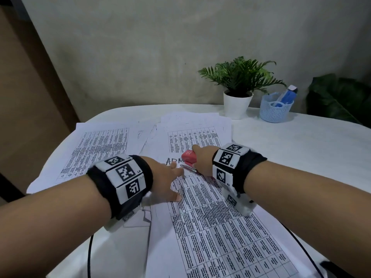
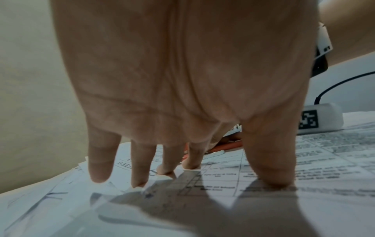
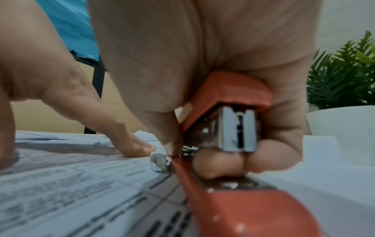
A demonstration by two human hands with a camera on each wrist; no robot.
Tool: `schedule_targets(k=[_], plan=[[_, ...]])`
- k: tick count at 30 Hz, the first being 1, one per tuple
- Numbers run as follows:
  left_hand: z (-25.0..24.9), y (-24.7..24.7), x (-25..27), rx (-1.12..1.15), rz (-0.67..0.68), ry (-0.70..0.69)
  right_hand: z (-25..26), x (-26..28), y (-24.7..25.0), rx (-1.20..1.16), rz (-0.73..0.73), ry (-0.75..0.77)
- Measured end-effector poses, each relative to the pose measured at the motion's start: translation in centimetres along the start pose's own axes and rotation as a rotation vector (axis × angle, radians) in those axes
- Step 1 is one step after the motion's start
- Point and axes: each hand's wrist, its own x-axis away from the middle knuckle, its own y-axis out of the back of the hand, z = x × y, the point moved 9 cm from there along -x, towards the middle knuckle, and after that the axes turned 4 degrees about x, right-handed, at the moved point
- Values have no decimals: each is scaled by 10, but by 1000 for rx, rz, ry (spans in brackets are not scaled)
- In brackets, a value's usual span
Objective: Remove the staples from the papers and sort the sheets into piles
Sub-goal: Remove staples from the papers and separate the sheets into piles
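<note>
**Red stapler applied to the top corner of a printed sheet**

The red stapler (image 1: 189,157) rests its metal tip on the upper edge of the near printed sheet (image 1: 216,227), enclosed in the grip of the right hand (image 1: 202,159). The left hand (image 1: 170,177), fingers (image 2: 270,173) straight and spread, presses the same sheet flat. Further sheets (image 1: 96,149) lie on the white table (image 1: 301,149), near a potted plant (image 1: 237,103) and blue basket (image 1: 275,111).
</note>
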Motion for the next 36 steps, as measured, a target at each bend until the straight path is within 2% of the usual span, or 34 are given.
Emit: schedule_targets(k=[4, 10, 15, 21, 26, 30, 33, 36], plan=[[2, -1, 1, 13, -29, -6, 10, -11, -3, 98, 1, 62], [1, 2, 5, 49, -20, 0, 10, -10, 6, 7, -33, 38], [5, 1, 4, 109, 15, 19, 8, -19, 0, 47, 31, 4], [3, 3, 3, 118, -48, 11, 19, -31, -1, 162, 65, 33], [6, 1, -4, 81, -31, -23, -3, -23, 4, 62, -28, 35], [11, 18, -9, 83, -60, -30, -22, -12, -10, 16, 81, 34], [19, 38, -15, 191, -147, -28, -38, 6, -11, 2, 102, -32], [28, 46, -23, 232, -173, 8, -48, 22, -11, -1, 85, -80]])
